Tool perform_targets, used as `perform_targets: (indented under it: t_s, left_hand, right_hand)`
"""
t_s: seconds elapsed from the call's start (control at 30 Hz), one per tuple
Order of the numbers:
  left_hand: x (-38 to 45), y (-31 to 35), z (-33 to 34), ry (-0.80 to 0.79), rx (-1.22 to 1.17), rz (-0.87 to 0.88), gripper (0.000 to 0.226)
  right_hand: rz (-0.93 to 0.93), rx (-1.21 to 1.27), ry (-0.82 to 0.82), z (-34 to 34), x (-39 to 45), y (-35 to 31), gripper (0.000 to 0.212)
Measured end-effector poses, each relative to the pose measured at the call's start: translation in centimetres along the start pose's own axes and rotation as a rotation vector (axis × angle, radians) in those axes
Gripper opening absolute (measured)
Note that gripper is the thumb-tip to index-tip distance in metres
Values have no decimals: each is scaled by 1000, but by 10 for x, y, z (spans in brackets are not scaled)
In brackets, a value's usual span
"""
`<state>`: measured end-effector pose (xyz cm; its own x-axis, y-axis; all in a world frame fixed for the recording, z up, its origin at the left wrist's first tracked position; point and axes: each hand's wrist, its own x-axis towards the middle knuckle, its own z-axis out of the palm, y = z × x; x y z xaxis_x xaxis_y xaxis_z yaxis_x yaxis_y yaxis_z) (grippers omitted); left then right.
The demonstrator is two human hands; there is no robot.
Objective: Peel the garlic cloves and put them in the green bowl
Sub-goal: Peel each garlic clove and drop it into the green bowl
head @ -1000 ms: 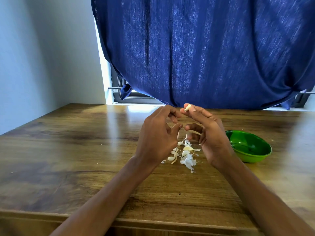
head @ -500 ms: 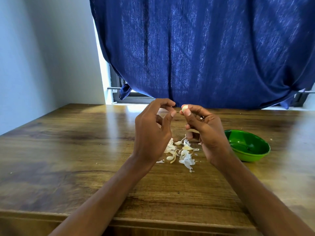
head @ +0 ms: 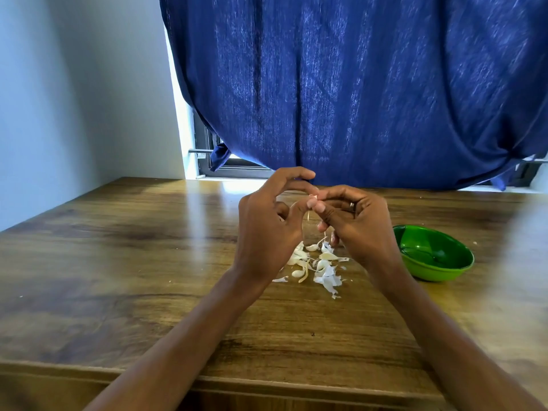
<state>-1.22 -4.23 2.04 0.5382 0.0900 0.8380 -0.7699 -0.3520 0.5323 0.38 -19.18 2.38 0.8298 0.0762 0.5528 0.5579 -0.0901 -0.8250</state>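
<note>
Both hands are raised together above the wooden table [head: 118, 277]. My right hand [head: 360, 229] pinches a small garlic clove [head: 312, 198] between thumb and fingertips; only its pale tip shows. My left hand [head: 268, 229] meets it, thumb and forefinger touching the clove's skin, and a thin strip of peel [head: 309, 216] hangs below. Under the hands lies a pile of garlic cloves and white skins [head: 318, 264]. The green bowl [head: 434, 253] stands to the right of the pile, and its visible inside looks empty.
A dark blue curtain [head: 355, 90] hangs behind the table over a window. A pale wall [head: 74, 99] stands at the left. The table's front edge [head: 267, 387] runs close below my forearms.
The hands have come closer together; my left thumb and forefinger now touch the clove held in my right hand. Both hands sit slightly lower and a peel strip hangs down.
</note>
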Motion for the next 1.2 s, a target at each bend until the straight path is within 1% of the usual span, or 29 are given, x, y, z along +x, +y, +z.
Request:
perform_targets:
  t_s: [0.13,0.23,0.43,0.6,0.67,0.8,1.0,1.1,1.2]
  left_hand:
    - [1,0,0,10,6,5,26]
    - [1,-2,0,4,70,37,28]
    - [1,-6,0,-76,196,87,24]
    - [1,-6,-2,-197,257,101,33]
    - [0,-7,-2,-216,299,95,39]
    - [1,-10,-1,-209,280,97,46]
    - [0,-9,-2,-164,280,110,59]
    - [0,-9,-2,-148,281,117,62]
    - [0,-10,-2,-135,282,126,61]
  right_hand:
    - [-47,-28,16,-2,2,-1,11]
    - [-66,-56,11,-3,3,0,9]
    - [-95,-112,-30,-3,2,1,8]
    - [-120,-188,-55,-4,2,-1,14]
    - [-140,-211,-64,-4,2,-1,14]
    - [-134,-191,-80,-2,2,-1,12]
    - [-100,-114,-79,2,-2,-1,14]
    - [-79,-98,-86,4,-2,0,16]
    - [-70,-86,-95,5,-3,2,10]
